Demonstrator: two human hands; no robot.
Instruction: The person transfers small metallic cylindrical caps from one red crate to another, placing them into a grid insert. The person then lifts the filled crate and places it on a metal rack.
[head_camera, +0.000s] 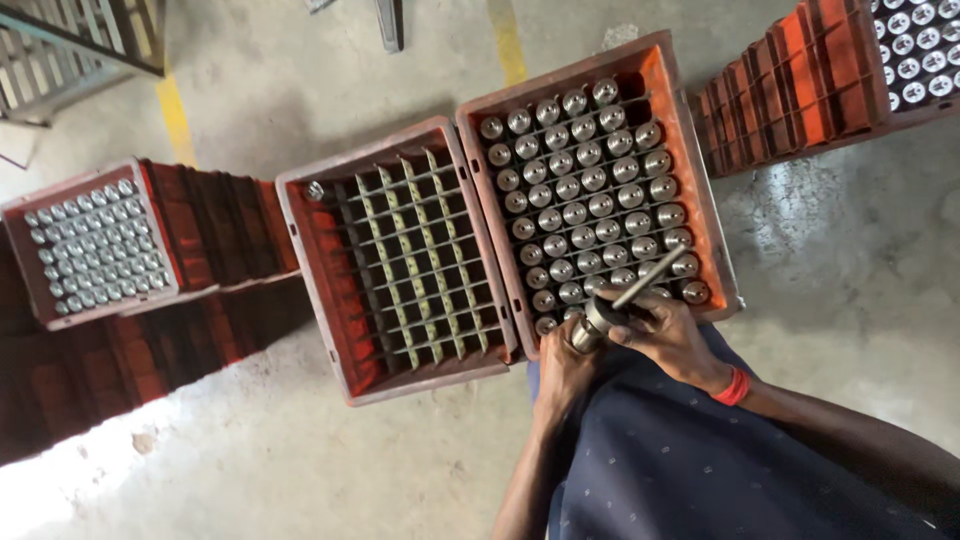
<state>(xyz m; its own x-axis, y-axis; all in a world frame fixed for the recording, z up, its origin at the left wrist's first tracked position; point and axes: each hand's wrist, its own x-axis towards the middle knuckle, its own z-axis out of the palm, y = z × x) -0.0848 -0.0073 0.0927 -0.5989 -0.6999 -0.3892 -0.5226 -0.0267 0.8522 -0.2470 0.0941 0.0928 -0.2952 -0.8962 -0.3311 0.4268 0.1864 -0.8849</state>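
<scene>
Two bare hands are seen at work low in the view, above a lap covered in dark blue dotted cloth. A short metal cylinder is gripped by the left hand, whose fingers are wrapped tightly round its body, just in front of the near edge of the full crate. A thin metal rod is pinched in the closed fingers of the right hand and is laid slantwise, its lower end at the cylinder's top and its upper end over the crate. A red band is worn on the right wrist. The full orange crate is packed with rows of upright cylinders of the same kind, each in its own cell. Touching its left side, a second orange crate is seen with its divider grid bare except for one cylinder in the far left corner. More filled crates are stacked on the concrete floor at the left and at the upper right.
</scene>
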